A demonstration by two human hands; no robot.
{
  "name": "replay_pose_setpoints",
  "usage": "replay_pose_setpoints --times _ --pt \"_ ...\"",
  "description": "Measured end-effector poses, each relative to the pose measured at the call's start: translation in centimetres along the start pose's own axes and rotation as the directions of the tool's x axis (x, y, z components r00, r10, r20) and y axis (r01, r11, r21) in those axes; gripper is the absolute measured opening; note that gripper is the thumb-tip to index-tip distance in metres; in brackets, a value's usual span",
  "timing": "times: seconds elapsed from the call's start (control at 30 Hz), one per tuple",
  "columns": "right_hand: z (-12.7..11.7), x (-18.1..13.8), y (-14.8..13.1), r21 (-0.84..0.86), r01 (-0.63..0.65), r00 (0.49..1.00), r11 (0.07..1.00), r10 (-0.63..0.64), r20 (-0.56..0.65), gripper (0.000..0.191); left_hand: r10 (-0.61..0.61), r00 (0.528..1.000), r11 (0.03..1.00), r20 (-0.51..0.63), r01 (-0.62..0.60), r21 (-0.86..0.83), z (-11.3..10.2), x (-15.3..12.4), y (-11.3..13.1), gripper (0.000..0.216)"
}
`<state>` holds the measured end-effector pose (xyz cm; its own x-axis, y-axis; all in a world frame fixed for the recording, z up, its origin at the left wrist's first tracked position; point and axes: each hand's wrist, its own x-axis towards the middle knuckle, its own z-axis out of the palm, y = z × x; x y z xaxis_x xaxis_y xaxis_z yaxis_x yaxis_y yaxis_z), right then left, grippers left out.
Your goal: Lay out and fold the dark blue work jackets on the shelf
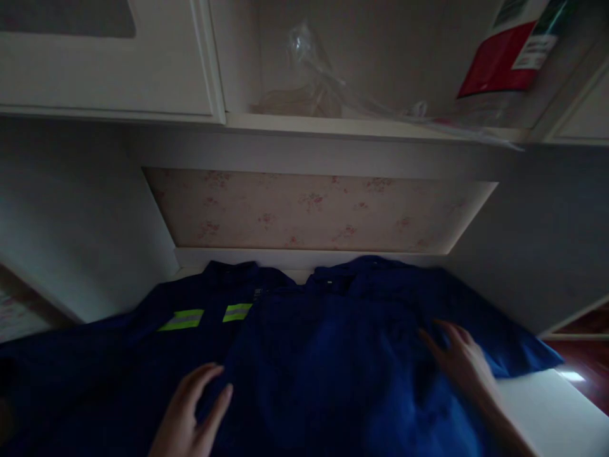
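Note:
Dark blue work garments lie spread over the white surface below the shelf. On the left is a work jacket (204, 343) with a stand-up collar and two yellow-green and silver reflective strips on its chest. A plain blue garment (323, 355) covers part of it in the middle, and its sleeve reaches out to the right. Over the left edge of the plain garment is my left hand (193, 406), thumb and fingers apart, nothing between them. My right hand (459, 355) rests at the garment's right side, slightly blurred, with fingers spread on or just above the cloth.
Above is an open white cupboard shelf (380, 127) holding a crumpled clear plastic bag (309, 57) and a red-labelled bottle (504, 57). Floral wallpaper (309, 209) shows behind. A grey side panel (547, 235) bounds the right. Bare white tabletop (547, 406) shows at lower right.

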<state>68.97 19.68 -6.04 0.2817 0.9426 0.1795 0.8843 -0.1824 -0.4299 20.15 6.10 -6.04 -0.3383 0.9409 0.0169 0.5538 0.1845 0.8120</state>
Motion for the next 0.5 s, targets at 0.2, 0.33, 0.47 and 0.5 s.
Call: replay_pose_setpoints --times 0.2,0.33,0.47,0.5 --pt "-0.1 1.8 7.3 0.294 -0.421 0.891 0.858 0.329 0.315 0.078 -0.439 0.858 0.843 0.267 0.496 -0.208 -1.4 4.9 -0.7 0.066" --pt "0.5 1.4 5.1 0.379 -0.367 0.887 0.850 0.198 0.416 0.049 -0.295 0.806 0.818 0.513 0.491 -0.301 1.5 5.2 3.4 0.054" --pt "0.8 1.3 2.9 0.527 -0.314 0.897 0.790 0.066 0.437 0.045 -0.166 0.846 0.864 0.507 0.372 -0.338 4.0 6.0 5.9 0.049" --pt "0.5 1.3 2.2 0.534 -0.323 0.904 0.782 0.088 0.418 0.047 -0.139 0.869 0.883 0.476 0.326 -0.337 4.4 6.2 6.1 0.048"
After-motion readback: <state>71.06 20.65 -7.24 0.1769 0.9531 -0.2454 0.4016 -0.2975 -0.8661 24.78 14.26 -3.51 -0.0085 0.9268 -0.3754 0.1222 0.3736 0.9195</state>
